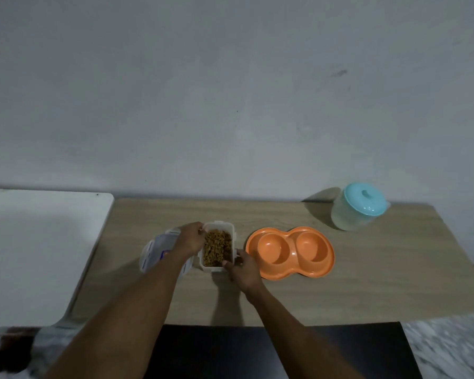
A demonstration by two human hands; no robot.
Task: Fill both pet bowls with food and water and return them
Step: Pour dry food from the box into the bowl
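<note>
My left hand [192, 239] and right hand [242, 268] both grip the open kibble container [220, 225], beside the orange double bowl [290, 253].

A white board [39, 255] lies just left of the wooden table [367, 283]. A grey wall [230, 91] stands behind the table; a black surface [216, 351] adjoins its near edge.

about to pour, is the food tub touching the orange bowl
Apart. The head view shows a strip of bare table between the tub and the bowl.
</note>
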